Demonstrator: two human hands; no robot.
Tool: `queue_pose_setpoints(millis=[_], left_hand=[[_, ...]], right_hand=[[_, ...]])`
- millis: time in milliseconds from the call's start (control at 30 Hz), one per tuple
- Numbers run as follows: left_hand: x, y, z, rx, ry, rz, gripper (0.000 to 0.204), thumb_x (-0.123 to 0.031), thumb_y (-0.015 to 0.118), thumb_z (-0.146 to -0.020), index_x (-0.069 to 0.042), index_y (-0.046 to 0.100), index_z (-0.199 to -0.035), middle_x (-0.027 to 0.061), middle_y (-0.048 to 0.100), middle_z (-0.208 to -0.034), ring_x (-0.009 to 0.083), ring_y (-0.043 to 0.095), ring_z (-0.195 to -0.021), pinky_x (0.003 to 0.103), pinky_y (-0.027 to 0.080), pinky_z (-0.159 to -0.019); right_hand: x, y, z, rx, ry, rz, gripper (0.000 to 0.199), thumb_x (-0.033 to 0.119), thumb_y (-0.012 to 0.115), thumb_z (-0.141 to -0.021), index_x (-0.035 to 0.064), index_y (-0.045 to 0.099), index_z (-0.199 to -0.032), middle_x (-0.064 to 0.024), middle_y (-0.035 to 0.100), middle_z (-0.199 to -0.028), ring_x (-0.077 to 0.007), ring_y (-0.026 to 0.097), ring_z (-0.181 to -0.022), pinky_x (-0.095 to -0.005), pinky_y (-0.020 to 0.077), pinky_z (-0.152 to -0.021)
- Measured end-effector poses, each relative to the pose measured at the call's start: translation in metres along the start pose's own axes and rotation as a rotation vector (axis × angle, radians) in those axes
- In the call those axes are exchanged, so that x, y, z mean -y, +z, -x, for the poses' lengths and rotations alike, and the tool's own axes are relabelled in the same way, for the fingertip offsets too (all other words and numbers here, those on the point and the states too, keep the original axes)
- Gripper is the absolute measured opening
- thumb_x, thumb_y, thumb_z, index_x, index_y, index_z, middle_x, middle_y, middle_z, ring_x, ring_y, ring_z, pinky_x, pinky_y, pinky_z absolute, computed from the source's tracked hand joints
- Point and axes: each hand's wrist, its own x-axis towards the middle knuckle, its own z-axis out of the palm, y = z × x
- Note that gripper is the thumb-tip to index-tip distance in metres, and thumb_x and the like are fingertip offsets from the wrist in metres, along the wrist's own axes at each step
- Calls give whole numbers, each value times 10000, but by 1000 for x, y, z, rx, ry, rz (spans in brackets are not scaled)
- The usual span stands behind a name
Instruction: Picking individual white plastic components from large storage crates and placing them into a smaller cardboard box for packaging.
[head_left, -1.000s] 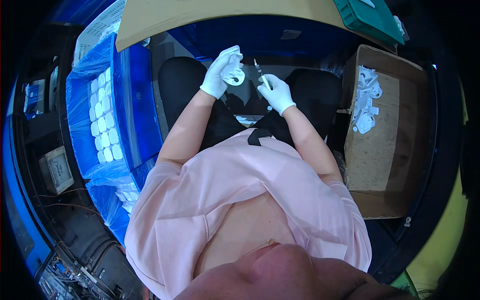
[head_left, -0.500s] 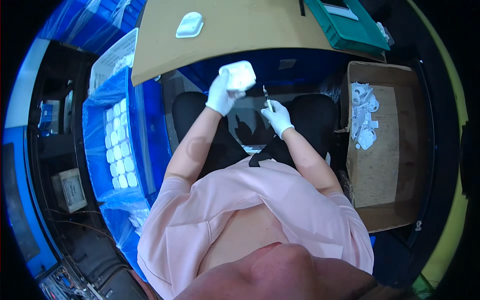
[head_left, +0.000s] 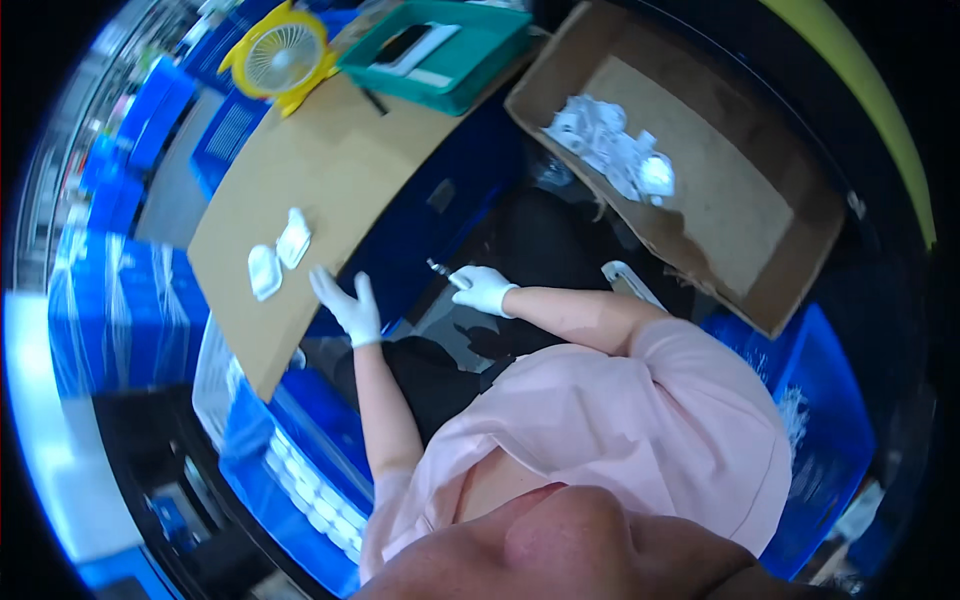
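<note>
My gloved left hand [head_left: 350, 308] is just off the near edge of the brown tabletop [head_left: 330, 165]. Its thumb and fingers are spread, and nothing is in them. Close beyond its fingertips, two white plastic pieces lie side by side on the top: a rounded shell [head_left: 264, 272] and a second white piece [head_left: 293, 238], smeared by motion. Over my lap, my gloved right hand [head_left: 486, 291] is closed around a slim craft knife [head_left: 446, 273] with a pale handle and narrow metal tip. The tip points away to the left.
A torn cardboard box [head_left: 745, 250] at the right holds white plastic scraps [head_left: 610, 150]. A green tray [head_left: 490, 60] and a yellow fan [head_left: 283, 58] stand at the tabletop's far end. Lower left, a blue-lined bin [head_left: 245, 450] contains rows of white pieces; another blue bin [head_left: 835, 430] is at right.
My left hand has put the white piece down on the tabletop beside the other one and opened. The view has turned to the right. The right hand still grips the craft knife.
</note>
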Motion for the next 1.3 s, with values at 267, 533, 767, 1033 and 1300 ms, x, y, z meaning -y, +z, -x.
queue_pose_setpoints(millis=[267,533,767,1033,1300], left_hand=[[-28,3,19,235,171,-657,834,-231,766,-667,-141,360,-1390,237,185,-1467,467,176,-1347,511,235,-1084],[-37,6,20,172,70,-646,668,-227,767,-653,-157,514,-1267,233,150,-1482,514,137,-1337,516,250,-1078],[-30,9,20,252,64,-611,670,-258,744,-658,-144,511,-1276,178,170,-1491,431,130,-1367,555,228,-1060],[-33,9,28,195,23,-527,614,-242,723,-675,-128,537,-1249,185,161,-1495,427,120,-1373,545,206,-1071],[-20,37,49,54,62,-41,353,-159,716,-716,-67,622,-1044,177,547,-1170,347,523,-1096,402,428,-947]], right_hand=[[26,-74,33,-401,-329,-779,264,147,638,-801,46,579,-1037,16,537,-779,-61,496,-647,-213,423,-577],[-75,-241,39,-796,108,313,411,273,512,-839,94,514,-1209,-206,566,-1150,-388,538,-1058,-432,418,-897],[-235,-251,37,-613,214,182,519,399,547,-850,19,560,-1204,-209,591,-1169,-332,551,-1100,-374,413,-928],[-189,-243,40,-859,23,116,286,206,612,-760,-11,644,-944,-176,655,-855,-312,625,-825,-387,461,-751],[-44,-204,76,-1029,-235,56,327,150,636,-769,-41,575,-1027,-193,581,-1024,-328,557,-963,-392,419,-854]])
